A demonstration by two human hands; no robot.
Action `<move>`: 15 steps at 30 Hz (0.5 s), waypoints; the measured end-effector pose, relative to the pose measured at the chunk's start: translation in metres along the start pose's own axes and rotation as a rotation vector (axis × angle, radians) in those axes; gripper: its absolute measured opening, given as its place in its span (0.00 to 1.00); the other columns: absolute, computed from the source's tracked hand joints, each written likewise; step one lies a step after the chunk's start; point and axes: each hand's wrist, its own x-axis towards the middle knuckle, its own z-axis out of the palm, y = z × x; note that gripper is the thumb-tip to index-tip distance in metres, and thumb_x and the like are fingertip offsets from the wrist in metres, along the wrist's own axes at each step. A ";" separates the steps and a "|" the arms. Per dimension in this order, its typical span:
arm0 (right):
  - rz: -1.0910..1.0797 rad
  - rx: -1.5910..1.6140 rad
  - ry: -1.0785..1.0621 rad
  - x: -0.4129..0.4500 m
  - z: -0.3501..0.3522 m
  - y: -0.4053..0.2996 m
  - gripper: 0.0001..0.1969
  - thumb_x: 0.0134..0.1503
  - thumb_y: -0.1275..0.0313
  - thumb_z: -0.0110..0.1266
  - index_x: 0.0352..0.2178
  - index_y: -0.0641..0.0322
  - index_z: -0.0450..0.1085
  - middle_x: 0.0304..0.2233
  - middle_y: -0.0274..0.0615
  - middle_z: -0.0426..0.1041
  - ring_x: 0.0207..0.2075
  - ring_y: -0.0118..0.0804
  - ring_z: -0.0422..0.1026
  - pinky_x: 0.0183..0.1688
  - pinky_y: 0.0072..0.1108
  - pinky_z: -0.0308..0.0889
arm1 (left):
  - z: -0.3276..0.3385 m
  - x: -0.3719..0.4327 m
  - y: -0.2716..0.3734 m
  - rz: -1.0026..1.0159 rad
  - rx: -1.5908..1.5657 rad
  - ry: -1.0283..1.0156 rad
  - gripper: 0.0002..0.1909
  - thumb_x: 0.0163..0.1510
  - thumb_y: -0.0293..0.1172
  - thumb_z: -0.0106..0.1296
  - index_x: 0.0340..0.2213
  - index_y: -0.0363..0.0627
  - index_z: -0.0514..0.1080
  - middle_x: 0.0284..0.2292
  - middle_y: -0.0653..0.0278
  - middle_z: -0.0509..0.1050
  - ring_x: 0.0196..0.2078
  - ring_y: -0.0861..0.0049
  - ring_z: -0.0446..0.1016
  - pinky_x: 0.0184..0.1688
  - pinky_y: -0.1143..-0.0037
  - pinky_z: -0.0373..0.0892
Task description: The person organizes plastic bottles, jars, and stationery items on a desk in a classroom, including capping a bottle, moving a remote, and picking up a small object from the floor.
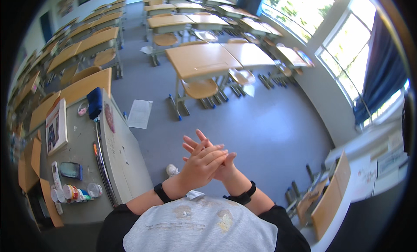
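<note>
Before my chest, my left hand (202,164) lies across the palm of my right hand (227,169). The two touch, and neither holds anything that I can see. The left fingers point to the right, while the right fingers stick out spread behind them at the upper left. Part of the right palm is covered by the left hand. Each wrist wears a black band; the left band (162,192) and the right band (243,196) both show. Below the hands is a grey shirt front (198,234) with printed patches. A white shoe (172,170) shows on the floor.
A grey lectern (76,134) at the left bears a book (57,128), a board eraser (71,171), a remote control (56,175), several small jars (70,191) and an open cardboard box (39,183). Ahead stand wooden desks (203,58). Paper (140,113) lies on the floor.
</note>
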 end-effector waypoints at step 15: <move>0.416 -0.013 -0.213 0.240 -0.082 0.011 0.57 0.40 0.26 0.39 0.63 0.51 0.37 0.61 0.56 0.47 0.64 0.52 0.45 0.62 0.40 0.46 | -0.122 0.069 -0.194 0.045 0.203 0.143 0.09 0.44 0.27 0.47 0.28 0.37 0.72 0.32 0.59 0.73 0.39 0.66 0.72 0.46 0.68 0.66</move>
